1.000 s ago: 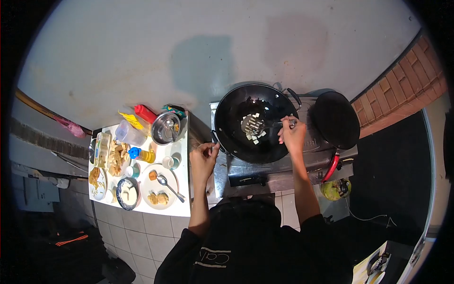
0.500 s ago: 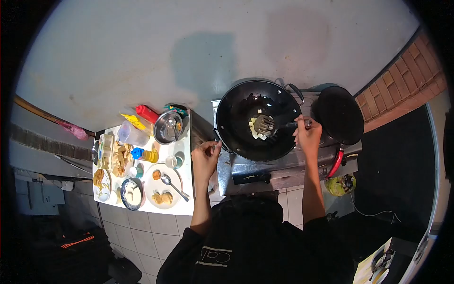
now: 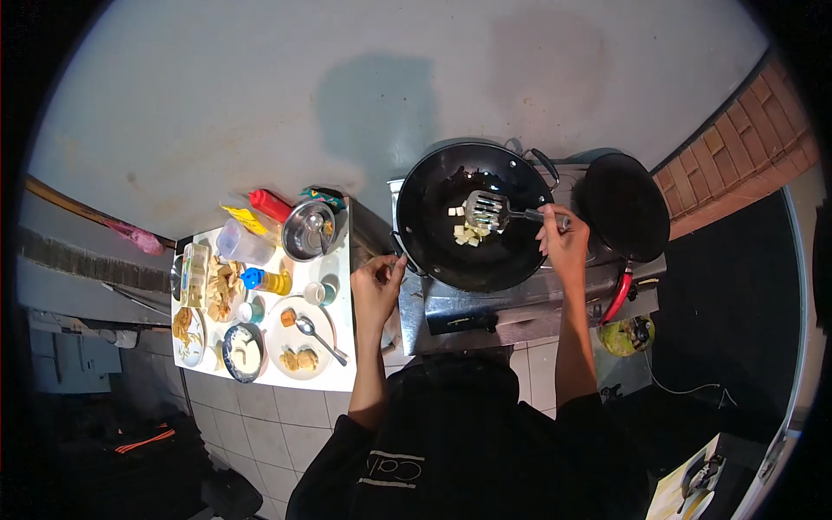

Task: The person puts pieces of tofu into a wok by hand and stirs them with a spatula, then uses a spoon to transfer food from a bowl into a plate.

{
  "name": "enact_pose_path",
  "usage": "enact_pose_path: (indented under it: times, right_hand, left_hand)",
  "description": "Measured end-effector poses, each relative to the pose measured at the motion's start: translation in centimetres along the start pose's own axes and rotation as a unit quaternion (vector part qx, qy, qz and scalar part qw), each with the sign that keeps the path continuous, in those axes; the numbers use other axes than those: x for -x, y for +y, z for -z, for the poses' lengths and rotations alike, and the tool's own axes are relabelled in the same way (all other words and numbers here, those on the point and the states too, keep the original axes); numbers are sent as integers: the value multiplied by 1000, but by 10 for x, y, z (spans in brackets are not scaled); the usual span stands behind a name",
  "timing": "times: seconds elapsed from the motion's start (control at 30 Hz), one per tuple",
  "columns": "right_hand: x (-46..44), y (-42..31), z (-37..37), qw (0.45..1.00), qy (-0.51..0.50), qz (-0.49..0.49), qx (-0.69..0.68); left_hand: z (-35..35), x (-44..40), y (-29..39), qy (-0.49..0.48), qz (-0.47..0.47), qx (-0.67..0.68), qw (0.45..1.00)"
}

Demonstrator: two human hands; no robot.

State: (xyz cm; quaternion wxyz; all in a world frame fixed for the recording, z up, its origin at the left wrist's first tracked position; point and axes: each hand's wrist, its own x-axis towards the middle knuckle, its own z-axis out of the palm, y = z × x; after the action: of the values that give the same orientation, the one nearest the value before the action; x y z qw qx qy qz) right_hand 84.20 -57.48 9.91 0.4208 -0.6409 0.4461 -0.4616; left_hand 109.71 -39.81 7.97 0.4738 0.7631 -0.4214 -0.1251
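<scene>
Head view: right hand (image 3: 565, 238) wraps spatula (image 3: 523, 214) by its end, slotted blade (image 3: 487, 211) left of that grip, inside wok (image 3: 511, 260). Pale cubes (image 3: 470, 235) lie in wok beside blade, left of right-hand grip. Left hand (image 3: 375, 282) at wok's side handle (image 3: 397, 243), fingertips close together; whether pinched onto it, cannot tell. Black pan (image 3: 622, 208) right of right-hand grip; laden white table (image 3: 341, 273) left of left hand.

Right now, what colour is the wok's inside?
The wok's inside is black, clearest in the head view.
</scene>
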Motion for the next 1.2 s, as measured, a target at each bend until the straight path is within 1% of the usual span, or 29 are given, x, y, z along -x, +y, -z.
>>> enact_pose_path:
  times: [0.03, 0.1, 0.13, 0.2, 0.23, 0.33, 0.4, 0.43, 0.5, 0.63, 0.67, 0.77, 0.93, 1.03, 1.13, 1.2]
  right_hand:
    - [2, -2, 1, 1000, -1, 0, 1]
    - [5, -9, 3, 999, -32, -31, -16]
    - [7, -12, 3, 999, -31, -30, -15]
    - [10, -16, 1, 997, -70, -7, 25]
    - [10, -13, 0, 997, -70, -7, 24]
    - [4, -4, -2, 998, -52, -15, 11]
    - [-1, -3, -4, 1000, -12, -11, 9]
    - [-3, -3, -5, 1000, -11, -11, 9]
    - [-6, -2, -8, 999, 17, -34, -20]
    - [-6, -6, -24, 995, 27, -64, -67]
    - [-6, -5, -28, 995, 29, -64, -67]
    - [-3, -1, -36, 998, -6, -46, -40]
    - [-4, -8, -24, 999, -2, -41, -13]
    - [-8, -9, -14, 999, 40, -36, -9]
    - [-11, -16, 0, 999, 49, -24, -6]
    - [-12, -30, 7, 998, 46, -27, 19]
  left_hand:
    - [0, 1, 1, 0, 1, 0, 1000]
    - [1, 0, 3, -1, 6, 0, 1000]
    - [1, 0, 3, -2, 6, 0, 1000]
    - [0, -1, 2, -2, -2, -3, 1000]
    - [1, -1, 1, -3, -2, -3, 1000]
    - [1, -1, 1, -3, -4, -6, 1000]
    - [1, -1, 5, -4, 10, -9, 1000]
    - [1, -2, 5, -5, 8, -9, 1000]
    - [1, -1, 3, -2, 4, -7, 1000]
    - [0, -2, -1, -4, 0, -7, 1000]
    - [0, -2, -1, -3, -1, -4, 1000]
    - [0, -2, -2, -3, -4, 1, 1000]
    - [-2, -1, -5, 6, -3, 8, 1000]
    - [-2, -1, -2, 4, 2, 9, 1000]
    - [-1, -1, -2, 5, 5, 14, 1000]
    - [1, -1, 2, -2, 11, 3, 1000]
